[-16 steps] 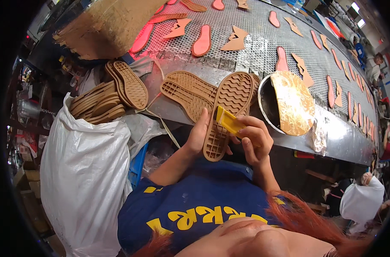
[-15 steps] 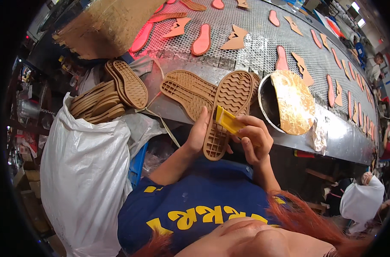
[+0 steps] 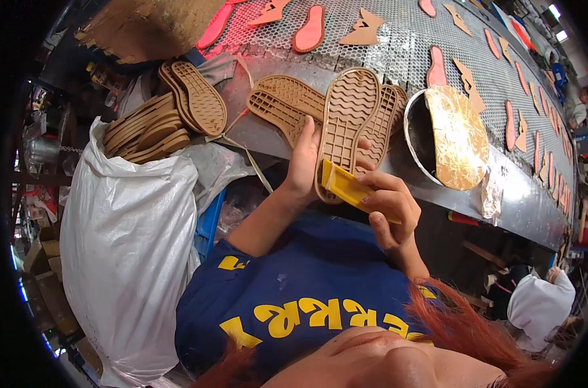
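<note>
- We look down from head height through one wide fisheye lens, the held sole (image 3: 351, 103) near us at mid-picture.
- We face past the sole, over the mesh belt (image 3: 400, 55) beyond it.
- Our round view reaches back to the navy shirt (image 3: 326, 265) on the sole's near side.

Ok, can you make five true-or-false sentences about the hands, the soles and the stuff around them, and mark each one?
1. The right hand holds a flat yellow tool. True.
2. Brown outsoles show at the mouth of the white sack. True.
3. The left hand is empty. False: it holds a wavy-treaded brown outsole.
4. The pink insoles lie on the floor. False: they lie on a mesh surface.
5. A glossy golden board covers part of the round container. True.
</note>
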The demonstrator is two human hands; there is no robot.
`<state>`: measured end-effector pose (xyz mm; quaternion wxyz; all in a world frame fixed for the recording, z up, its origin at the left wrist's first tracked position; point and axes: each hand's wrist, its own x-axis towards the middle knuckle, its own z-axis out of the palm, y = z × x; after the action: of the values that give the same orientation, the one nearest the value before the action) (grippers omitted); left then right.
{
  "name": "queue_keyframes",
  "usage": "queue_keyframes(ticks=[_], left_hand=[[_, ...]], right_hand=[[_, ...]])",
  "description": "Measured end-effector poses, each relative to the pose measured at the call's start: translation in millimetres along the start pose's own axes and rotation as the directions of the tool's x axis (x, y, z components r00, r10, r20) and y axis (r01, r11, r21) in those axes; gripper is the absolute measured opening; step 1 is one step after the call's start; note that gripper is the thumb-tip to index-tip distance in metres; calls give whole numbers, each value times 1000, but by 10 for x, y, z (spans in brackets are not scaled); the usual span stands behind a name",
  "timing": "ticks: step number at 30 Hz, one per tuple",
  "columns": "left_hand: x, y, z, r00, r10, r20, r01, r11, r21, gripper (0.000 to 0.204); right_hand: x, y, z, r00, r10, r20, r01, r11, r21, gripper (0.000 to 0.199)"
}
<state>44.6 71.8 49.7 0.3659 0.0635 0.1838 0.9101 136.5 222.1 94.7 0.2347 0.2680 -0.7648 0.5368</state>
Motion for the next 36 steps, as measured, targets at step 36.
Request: queue_keyframes(ticks=[36], left_hand=[[-61,105,499,954,-290,-74,293,956,33,83]], right_hand=[[278,372,-265,924,235,301,-382,553,740,22]])
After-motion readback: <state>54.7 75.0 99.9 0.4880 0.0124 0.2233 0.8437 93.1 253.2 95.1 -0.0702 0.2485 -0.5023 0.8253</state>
